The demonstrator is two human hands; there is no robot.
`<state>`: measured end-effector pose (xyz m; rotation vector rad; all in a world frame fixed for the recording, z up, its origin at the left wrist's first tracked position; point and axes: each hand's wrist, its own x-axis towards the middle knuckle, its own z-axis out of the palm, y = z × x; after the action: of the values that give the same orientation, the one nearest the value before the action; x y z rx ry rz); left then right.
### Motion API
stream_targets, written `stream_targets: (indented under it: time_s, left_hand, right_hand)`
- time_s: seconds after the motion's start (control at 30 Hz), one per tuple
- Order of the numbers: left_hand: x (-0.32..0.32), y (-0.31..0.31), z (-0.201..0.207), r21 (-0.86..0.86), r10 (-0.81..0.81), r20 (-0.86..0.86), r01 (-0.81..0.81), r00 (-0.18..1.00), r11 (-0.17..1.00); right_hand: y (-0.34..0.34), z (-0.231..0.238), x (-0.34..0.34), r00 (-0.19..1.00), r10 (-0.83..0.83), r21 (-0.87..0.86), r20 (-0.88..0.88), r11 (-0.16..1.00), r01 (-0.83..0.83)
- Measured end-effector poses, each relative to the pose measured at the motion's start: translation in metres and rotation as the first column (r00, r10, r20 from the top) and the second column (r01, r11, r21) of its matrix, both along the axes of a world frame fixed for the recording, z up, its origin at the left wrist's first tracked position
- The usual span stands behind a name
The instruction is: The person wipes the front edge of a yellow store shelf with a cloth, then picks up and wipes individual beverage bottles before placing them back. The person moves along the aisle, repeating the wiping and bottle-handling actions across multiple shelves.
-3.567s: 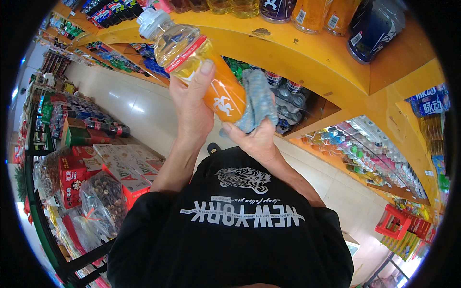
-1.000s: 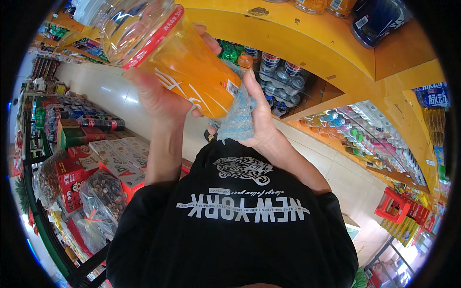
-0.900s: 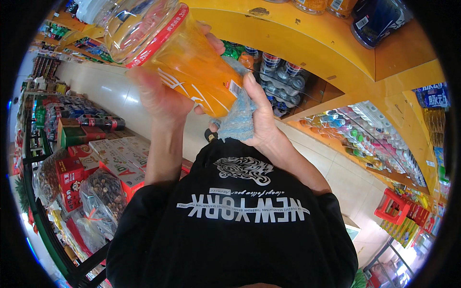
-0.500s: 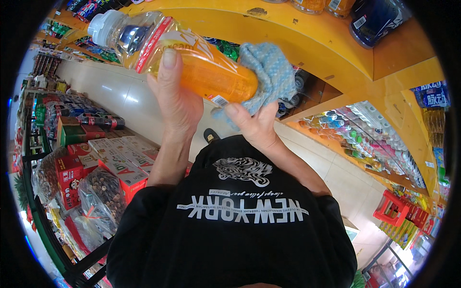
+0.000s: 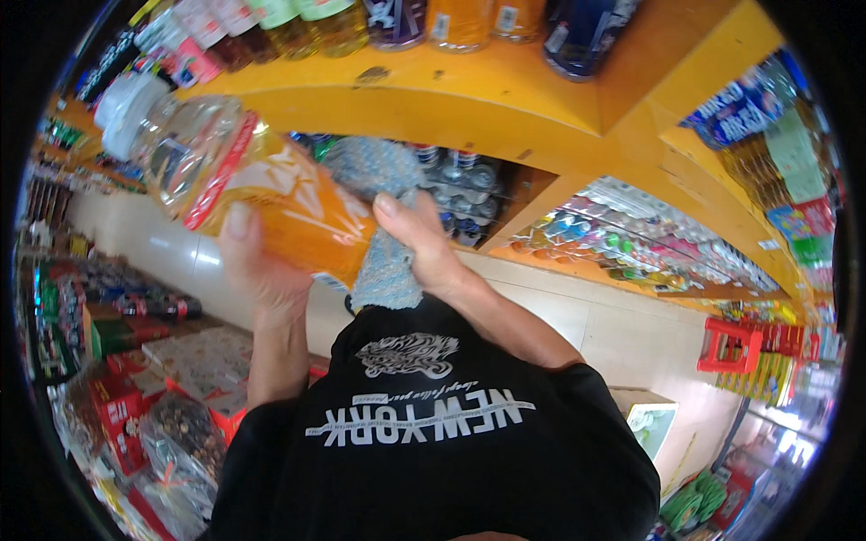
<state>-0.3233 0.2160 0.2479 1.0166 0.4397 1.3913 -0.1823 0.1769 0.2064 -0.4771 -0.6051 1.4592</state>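
Note:
A clear plastic bottle of orange drink (image 5: 289,212) is tilted in front of me, its white cap toward the upper left. My left hand (image 5: 262,266) grips its middle from below, thumb lying along the near side. At the base, my right hand (image 5: 424,239) presses a light blue-grey cloth (image 5: 383,270) against the bottle, with the thumb on top. The cloth wraps round the bottom end and covers it.
A yellow wooden shelf (image 5: 487,104) curves across the far side, bearing several drink bottles (image 5: 460,22). Below it are stocked lower shelves (image 5: 622,230). Cartons (image 5: 203,361) and bagged goods (image 5: 185,428) stand at left. A red plastic stool (image 5: 729,344) is on the right.
The bottle, both hands and the cloth have shifted left and a little down in view. The cloth now hugs the base more closely. My view has turned, showing more shelf bottles.

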Motion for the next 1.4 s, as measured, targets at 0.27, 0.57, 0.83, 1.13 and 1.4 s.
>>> stream_targets:
  time_s: [0.27,0.57,0.83,1.13,1.4]
  left_hand:
    - [0.031,0.028,0.016,0.053,0.02,0.026,-0.021,0.999,0.998]
    - [0.104,0.036,0.041,0.23,0.107,-0.027,-0.098,0.994,0.968]
    - [0.147,0.069,0.057,0.341,0.115,-0.009,-0.105,0.993,0.934]
    - [0.194,0.087,0.057,0.496,0.149,-0.041,-0.109,0.988,0.862]
    - [0.231,0.103,0.042,0.505,0.31,-0.147,-0.198,0.939,0.84]
  right_hand:
    - [0.0,0.011,0.014,0.991,0.009,-0.156,-0.135,0.987,-0.03]
    - [-0.005,-0.003,0.053,1.0,-0.015,-0.201,0.014,0.979,0.018]
    - [-0.022,-0.011,0.048,0.97,-0.062,-0.175,0.236,0.979,0.105]
    - [-0.031,-0.021,0.057,0.949,-0.009,-0.138,0.314,0.989,0.055]
    - [-0.036,-0.029,0.071,0.924,-0.061,-0.162,0.376,0.978,0.131]
